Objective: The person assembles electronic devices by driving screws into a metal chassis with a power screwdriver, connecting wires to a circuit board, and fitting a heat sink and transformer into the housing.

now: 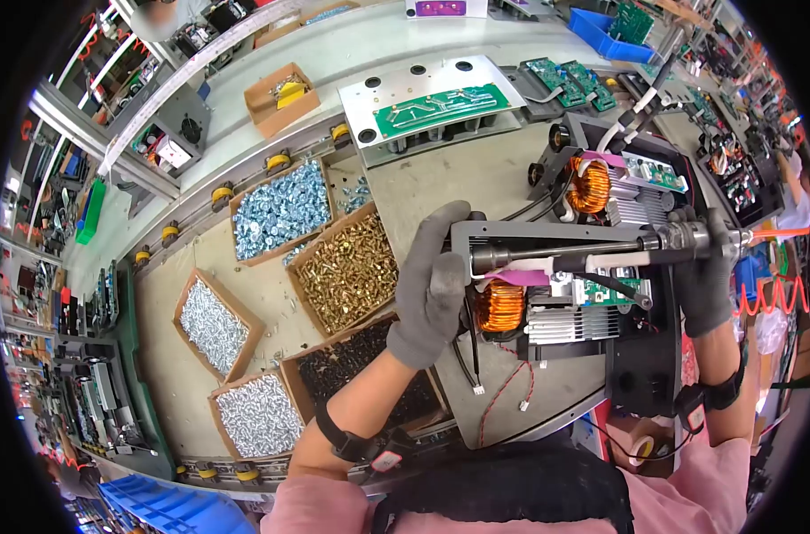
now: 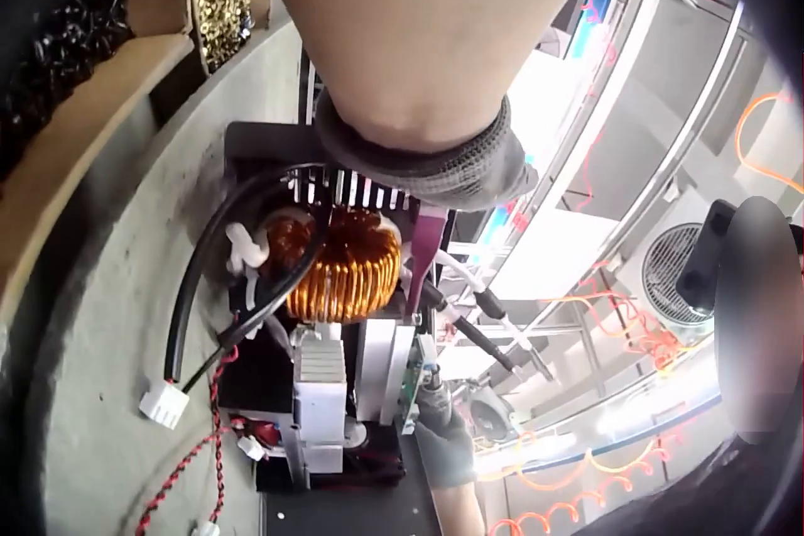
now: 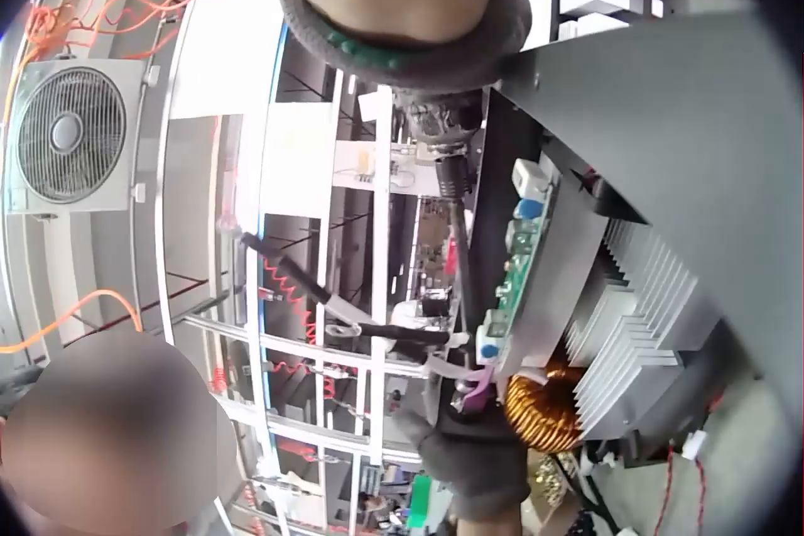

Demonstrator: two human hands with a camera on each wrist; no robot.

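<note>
My right hand (image 1: 703,276) grips the driver (image 1: 565,254), my left hand (image 1: 432,287) pinches its tip at the frame (image 1: 643,360); seating a screw, I think, needing straight pressure.

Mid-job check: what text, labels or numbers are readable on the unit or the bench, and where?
No text is legible in any view.
Small green board in the unit: print blurred.
Screwdriver: no marking visible.
Green circuit board on the grey plate: markings too small.
Purple-faced box: blurred.
</note>
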